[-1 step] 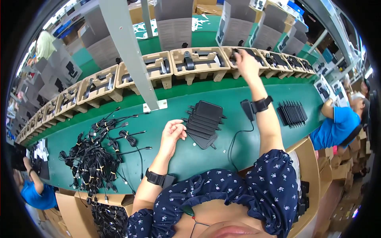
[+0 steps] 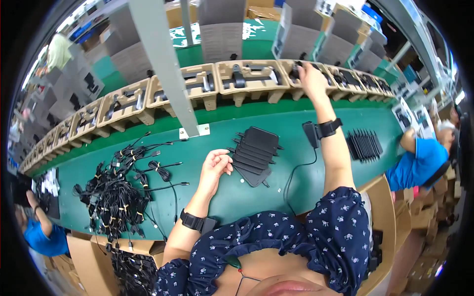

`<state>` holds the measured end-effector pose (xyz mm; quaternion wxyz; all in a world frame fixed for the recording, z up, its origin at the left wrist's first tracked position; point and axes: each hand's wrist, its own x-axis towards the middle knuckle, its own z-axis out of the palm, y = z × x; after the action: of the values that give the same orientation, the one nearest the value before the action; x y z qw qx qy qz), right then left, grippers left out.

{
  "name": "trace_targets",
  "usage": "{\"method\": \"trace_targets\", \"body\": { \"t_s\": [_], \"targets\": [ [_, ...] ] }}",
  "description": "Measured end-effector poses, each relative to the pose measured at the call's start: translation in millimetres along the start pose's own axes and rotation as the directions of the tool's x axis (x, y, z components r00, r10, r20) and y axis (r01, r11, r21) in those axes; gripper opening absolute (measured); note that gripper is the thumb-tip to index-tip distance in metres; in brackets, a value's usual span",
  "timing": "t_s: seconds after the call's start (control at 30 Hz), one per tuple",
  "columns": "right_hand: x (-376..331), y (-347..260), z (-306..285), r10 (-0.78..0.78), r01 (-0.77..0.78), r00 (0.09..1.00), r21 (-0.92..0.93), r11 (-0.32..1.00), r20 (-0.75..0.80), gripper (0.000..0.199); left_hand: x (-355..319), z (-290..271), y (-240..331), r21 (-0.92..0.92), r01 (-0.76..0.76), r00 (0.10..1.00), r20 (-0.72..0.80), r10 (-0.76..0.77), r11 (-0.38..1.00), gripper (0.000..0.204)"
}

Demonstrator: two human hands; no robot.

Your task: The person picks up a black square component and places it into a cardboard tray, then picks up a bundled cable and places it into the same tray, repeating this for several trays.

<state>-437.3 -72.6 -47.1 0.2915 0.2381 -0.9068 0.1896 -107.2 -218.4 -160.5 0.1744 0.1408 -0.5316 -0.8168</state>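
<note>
My right hand [image 2: 312,81] reaches into a beige molded tray [image 2: 332,92] on the far row. Its fingers are bent together at a black part; what they grip, if anything, is too small to make out. My left hand [image 2: 216,165] rests over the green table with loosely curled fingers, holding nothing. Just right of it lies a fanned stack of flat black rectangular pieces [image 2: 255,153] with short stubs at their sides. Each wrist wears a black strap, and a cable hangs from the small black box [image 2: 310,134] by the right one.
Bundled black cables [image 2: 116,197] are heaped on the table's left. Another black stack [image 2: 364,145] stands at right. A metal post [image 2: 170,74] rises before the curved tray row. Cardboard boxes [image 2: 385,207] flank me. People in blue work at both ends.
The view has shifted slightly, so most things sit a few pixels farther right. My right hand is still at the same tray, its fingers slightly changed; my left hand stays put.
</note>
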Motion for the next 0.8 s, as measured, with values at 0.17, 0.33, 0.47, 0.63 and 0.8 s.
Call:
{"method": "trace_targets", "body": {
  "t_s": [0.17, 0.33, 0.47, 0.63, 0.8],
  "targets": [
    [46.7, 13.2, 25.8, -0.100, 0.110, 0.979, -0.049, 0.993, 0.176, 0.025, -0.4, -10.4, -1.2, -0.066, 0.007, 0.999, 0.032, -0.005, 0.998, 0.022],
    [75.4, 35.2, 62.8, -0.134, 0.145, 0.945, -0.015, 0.989, 0.297, 0.036, 2.6, -10.9, -9.5, -0.110, 0.027, 0.999, 0.027, -0.024, 0.994, 0.020],
    [61.1, 41.7, 86.7, -0.187, 0.185, 0.955, 0.028, 0.982, 0.232, 0.036, -0.3, -5.4, -13.1, -0.180, 0.033, 0.999, 0.040, -0.026, 0.983, 0.017],
    [53.1, 30.1, 94.8, -0.171, 0.162, 0.982, 0.102, 0.982, 0.083, 0.048, -7.1, 0.8, -8.5, -0.192, 0.044, 0.999, -0.018, -0.048, 0.980, 0.016],
    [69.6, 87.8, 125.3, -0.421, 0.419, 0.903, -0.042, 0.907, -0.091, 0.046, 4.5, 4.6, -6.6, -0.167, 0.065, 0.998, 0.013, -0.064, 0.984, 0.015]
  ]
}}
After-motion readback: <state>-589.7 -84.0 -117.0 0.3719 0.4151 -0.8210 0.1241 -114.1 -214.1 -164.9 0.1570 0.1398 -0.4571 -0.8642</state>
